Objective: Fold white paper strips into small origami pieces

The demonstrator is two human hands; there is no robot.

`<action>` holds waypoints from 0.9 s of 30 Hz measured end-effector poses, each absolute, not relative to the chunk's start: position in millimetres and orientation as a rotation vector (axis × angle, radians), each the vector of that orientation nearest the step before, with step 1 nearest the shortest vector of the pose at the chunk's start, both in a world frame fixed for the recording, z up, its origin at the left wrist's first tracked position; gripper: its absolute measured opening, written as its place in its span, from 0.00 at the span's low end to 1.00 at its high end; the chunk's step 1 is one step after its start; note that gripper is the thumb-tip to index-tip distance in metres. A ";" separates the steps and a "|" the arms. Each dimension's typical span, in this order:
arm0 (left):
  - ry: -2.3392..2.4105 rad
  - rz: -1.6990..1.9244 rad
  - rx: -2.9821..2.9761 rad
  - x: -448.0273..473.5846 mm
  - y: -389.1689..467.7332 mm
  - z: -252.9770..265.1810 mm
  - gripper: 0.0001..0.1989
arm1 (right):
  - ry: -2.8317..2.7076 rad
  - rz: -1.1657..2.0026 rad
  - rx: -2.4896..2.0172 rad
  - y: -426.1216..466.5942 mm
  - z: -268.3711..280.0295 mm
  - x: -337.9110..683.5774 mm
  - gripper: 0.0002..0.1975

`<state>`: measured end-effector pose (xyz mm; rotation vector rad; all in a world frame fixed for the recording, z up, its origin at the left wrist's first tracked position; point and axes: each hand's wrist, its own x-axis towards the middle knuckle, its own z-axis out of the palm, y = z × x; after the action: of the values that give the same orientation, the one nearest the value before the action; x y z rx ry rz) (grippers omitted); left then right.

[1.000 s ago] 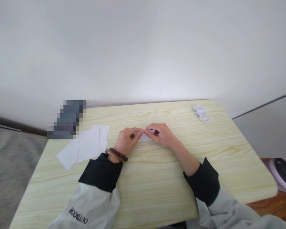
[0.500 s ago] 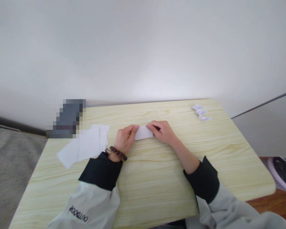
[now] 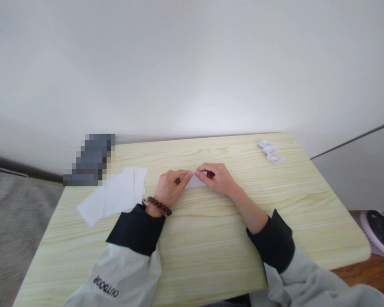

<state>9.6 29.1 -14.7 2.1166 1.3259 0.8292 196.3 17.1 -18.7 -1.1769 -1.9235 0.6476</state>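
A small piece of white paper point(image 3: 196, 182), which looks folded, is held at the middle of the table. My left hand point(image 3: 172, 186) pinches its upper edge from the left, thumb and index finger together. From the right, my right hand point(image 3: 218, 178) grips the same edge, its thumb tip almost meeting the left thumb. Part of the paper lies hidden under the fingers. Left of my left hand, several flat white paper sheets point(image 3: 120, 194) overlap on the table.
The wood-grain table point(image 3: 208, 247) stands against a pale wall point(image 3: 192, 68). Several folded white paper pieces point(image 3: 269, 150) lie at its far right. A blurred-out dark object point(image 3: 92, 160) sits at the back left corner. Beyond the right edge is a pinkish basket point(image 3: 376, 234).
Both thumbs have slid inward along the paper's upper edge and nearly meet. The visible strip of paper looks narrower at the top. The sheets and folded pieces have not moved.
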 end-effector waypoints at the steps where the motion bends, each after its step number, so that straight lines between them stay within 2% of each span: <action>1: 1.328 0.822 2.122 9.7 29.0 -14.6 0.16 | -1.923 0.653 -1.184 17.2 -18.3 196.4 0.07; 16: 1.301 0.913 1.882 9.0 29.8 -10.4 0.14 | -1.785 0.849 -1.275 18.1 -20.8 200.0 0.09; 27: 1.295 0.875 1.813 10.4 29.8 -14.1 0.14 | -1.883 0.680 -1.238 18.9 -16.6 196.6 0.10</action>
<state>10.4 29.8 -14.1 1.8127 1.2948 0.8753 196.6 18.9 -16.6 -1.2377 -1.8827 0.6803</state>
